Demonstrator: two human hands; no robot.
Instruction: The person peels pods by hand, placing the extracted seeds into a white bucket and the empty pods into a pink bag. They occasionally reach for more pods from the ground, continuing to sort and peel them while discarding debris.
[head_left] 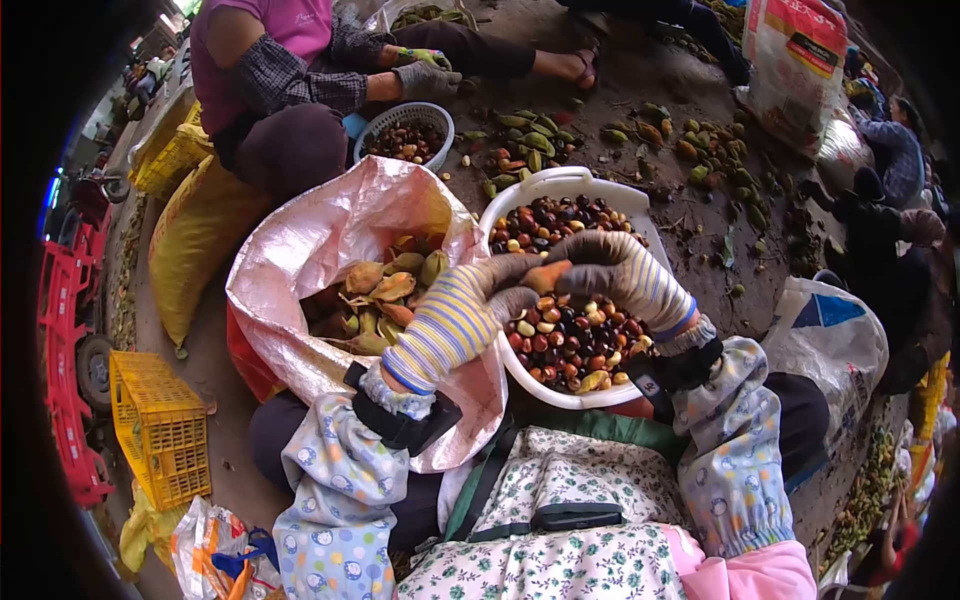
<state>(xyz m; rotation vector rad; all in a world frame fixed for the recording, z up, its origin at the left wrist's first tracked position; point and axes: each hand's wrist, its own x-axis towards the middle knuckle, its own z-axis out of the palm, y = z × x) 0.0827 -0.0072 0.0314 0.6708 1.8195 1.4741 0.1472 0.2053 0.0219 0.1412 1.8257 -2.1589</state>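
My left hand (470,315) and my right hand (625,275), both in striped knit gloves, meet over a white basin (560,185) and together grip one brown pod (545,275). The basin holds several dark red, brown and pale seeds (570,345). Just left of my left hand, a pink sack (300,270) stands open with split brown and green husks (385,295) inside. Floral sleeve covers wrap both my forearms.
A person in a pink top (270,70) sits opposite with a small white basket of seeds (405,135). Green pods (530,140) litter the ground beyond the basin. Yellow crates (160,425) and a yellow sack (195,240) lie left; a printed bag (830,335) sits right.
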